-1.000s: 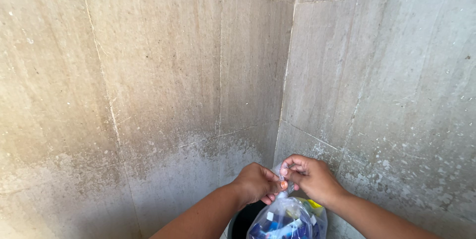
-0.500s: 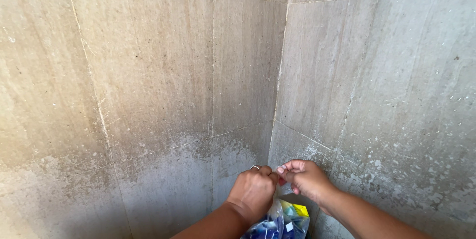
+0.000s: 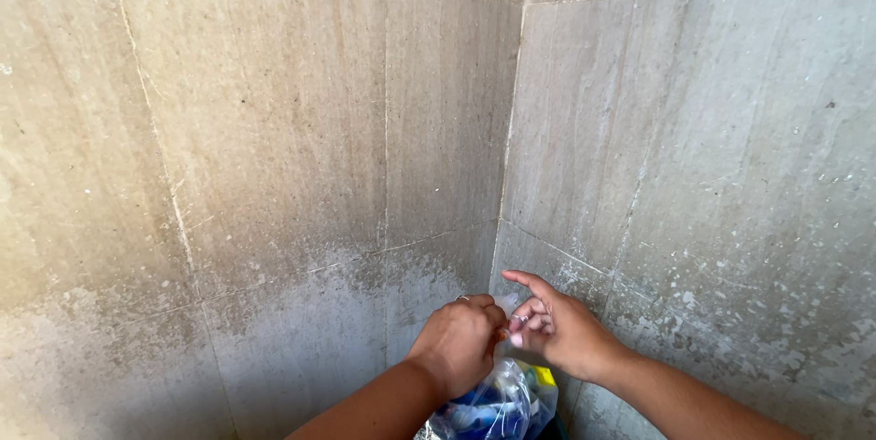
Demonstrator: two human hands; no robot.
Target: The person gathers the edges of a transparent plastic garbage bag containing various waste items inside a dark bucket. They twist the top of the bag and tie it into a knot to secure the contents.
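Both hands [image 3: 511,335] pinch clear bag [image 3: 493,403] neck | knot possibly hidden | tiled corner [image 3: 511,130]

Two bare forearms are seen entering from the lower edge, with no sleeves, watch or bracelets worn on either. A thin ring [image 3: 463,298] is worn on a finger of the left hand [image 3: 456,344]. The nails of the right hand [image 3: 557,335] are kept fairly long, and a pale finish can be made out on them. No gloves are worn.
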